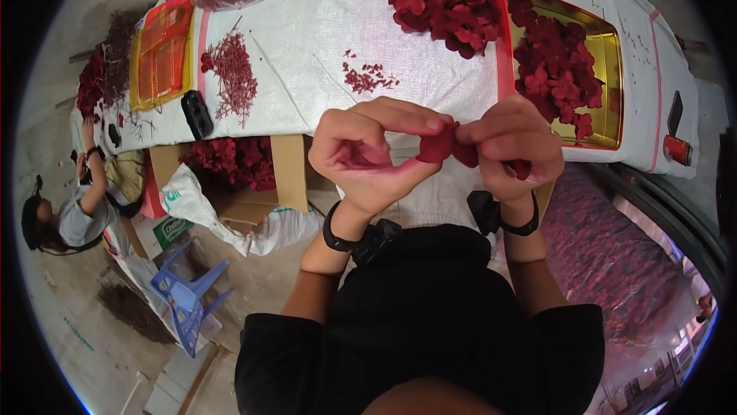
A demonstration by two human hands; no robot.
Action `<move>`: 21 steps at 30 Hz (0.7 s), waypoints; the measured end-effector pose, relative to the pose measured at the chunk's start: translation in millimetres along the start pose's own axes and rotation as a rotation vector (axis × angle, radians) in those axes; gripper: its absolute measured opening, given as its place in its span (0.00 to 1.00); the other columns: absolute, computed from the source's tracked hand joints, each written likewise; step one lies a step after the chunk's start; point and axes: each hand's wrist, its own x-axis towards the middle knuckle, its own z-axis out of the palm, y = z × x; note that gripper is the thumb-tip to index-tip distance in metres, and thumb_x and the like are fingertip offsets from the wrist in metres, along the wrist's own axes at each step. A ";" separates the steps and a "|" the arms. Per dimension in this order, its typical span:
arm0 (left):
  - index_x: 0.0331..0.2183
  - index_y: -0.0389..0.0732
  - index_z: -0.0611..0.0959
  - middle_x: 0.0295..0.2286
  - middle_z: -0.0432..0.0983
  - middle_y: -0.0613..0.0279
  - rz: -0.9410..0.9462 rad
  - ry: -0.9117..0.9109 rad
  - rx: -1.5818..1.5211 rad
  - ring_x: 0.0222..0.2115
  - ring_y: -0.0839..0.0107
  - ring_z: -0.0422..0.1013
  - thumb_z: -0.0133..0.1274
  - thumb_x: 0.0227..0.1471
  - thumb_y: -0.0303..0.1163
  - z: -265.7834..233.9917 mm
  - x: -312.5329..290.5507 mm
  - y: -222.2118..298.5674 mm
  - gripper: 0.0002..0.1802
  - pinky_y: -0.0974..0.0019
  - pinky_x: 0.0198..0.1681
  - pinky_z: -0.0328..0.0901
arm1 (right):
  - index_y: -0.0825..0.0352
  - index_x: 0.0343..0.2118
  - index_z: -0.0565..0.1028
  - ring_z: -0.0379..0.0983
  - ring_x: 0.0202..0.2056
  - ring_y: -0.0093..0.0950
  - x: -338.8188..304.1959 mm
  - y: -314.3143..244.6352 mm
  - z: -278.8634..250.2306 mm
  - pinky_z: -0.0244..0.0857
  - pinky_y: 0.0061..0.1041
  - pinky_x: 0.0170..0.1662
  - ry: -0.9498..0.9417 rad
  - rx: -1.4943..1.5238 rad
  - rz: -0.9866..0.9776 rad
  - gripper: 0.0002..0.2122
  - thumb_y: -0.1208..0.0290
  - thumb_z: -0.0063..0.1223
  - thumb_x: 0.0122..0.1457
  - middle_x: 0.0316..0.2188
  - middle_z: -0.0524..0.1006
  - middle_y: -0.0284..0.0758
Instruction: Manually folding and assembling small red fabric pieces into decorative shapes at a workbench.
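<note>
Thumb and fingertips of my left hand (367,152) pinch one side of a dark red flower (437,145) with broad petals. My right hand (520,150) pinches its other side, fingers curled, with more red petal showing beneath them. Both hands are raised in front of the table's near edge. Just beyond them on the white table cover (307,39) lies a scatter of small red bits (370,79). Right of that stands a gold tray (608,54) with a red rim, partly filled with red flowers (554,62). A loose heap of red flowers (445,12) lies beside the tray.
Reddish thin stems (234,77), a black case (197,114) and orange-yellow trays (163,50) lie to the left. Below are a cardboard box (288,169) of red flowers and a blue stool (188,288). A large clear bag (614,261) bulges at right. Another person (80,208) works far left.
</note>
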 end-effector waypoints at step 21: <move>0.32 0.38 0.80 0.27 0.70 0.60 -0.096 -0.296 0.995 0.21 0.75 0.67 0.63 0.39 0.29 -42.8 64.7 -143.0 0.14 0.71 0.25 0.62 | 0.65 0.24 0.67 0.63 0.24 0.14 -60.4 70.9 21.4 0.56 0.14 0.24 0.129 0.531 1.111 0.07 0.74 0.52 0.56 0.25 0.69 0.26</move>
